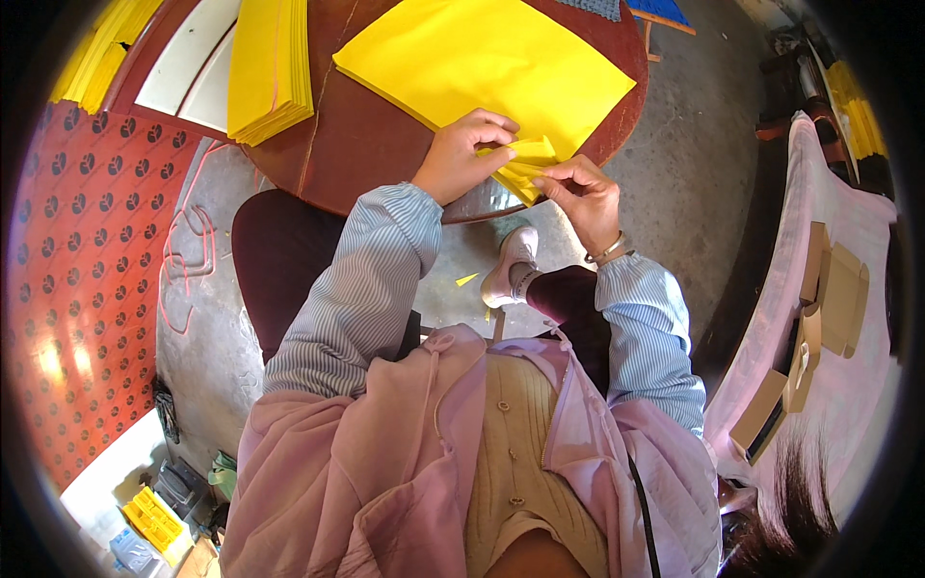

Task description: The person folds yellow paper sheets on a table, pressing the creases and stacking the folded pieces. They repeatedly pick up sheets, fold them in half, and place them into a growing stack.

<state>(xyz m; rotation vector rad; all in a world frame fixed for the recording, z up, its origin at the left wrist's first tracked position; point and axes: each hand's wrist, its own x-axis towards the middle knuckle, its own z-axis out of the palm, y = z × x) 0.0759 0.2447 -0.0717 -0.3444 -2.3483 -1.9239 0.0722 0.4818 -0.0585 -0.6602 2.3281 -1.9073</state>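
Observation:
At the near edge of the round red-brown table [371, 144], my left hand [469, 154] and my right hand [585, 197] hold a folded yellow sheet [528, 166], which looks like paper. Fingers of the left hand close over the sheet's left side. My right thumb and fingertips pinch its right end. The folds form narrow layers, partly hidden by my fingers. Just beyond my hands lies a flat stack of large yellow sheets [491, 63], set at an angle on the tabletop.
A long folded yellow bundle [270, 72] lies at the table's left. Red printed sheeting [96, 279] covers the far-left area, near a loose pinkish cord [183, 255]. On the right, opened cardboard boxes [840, 299] rest on pink-white cloth [771, 318]. A yellow scrap [466, 279] lies on the floor.

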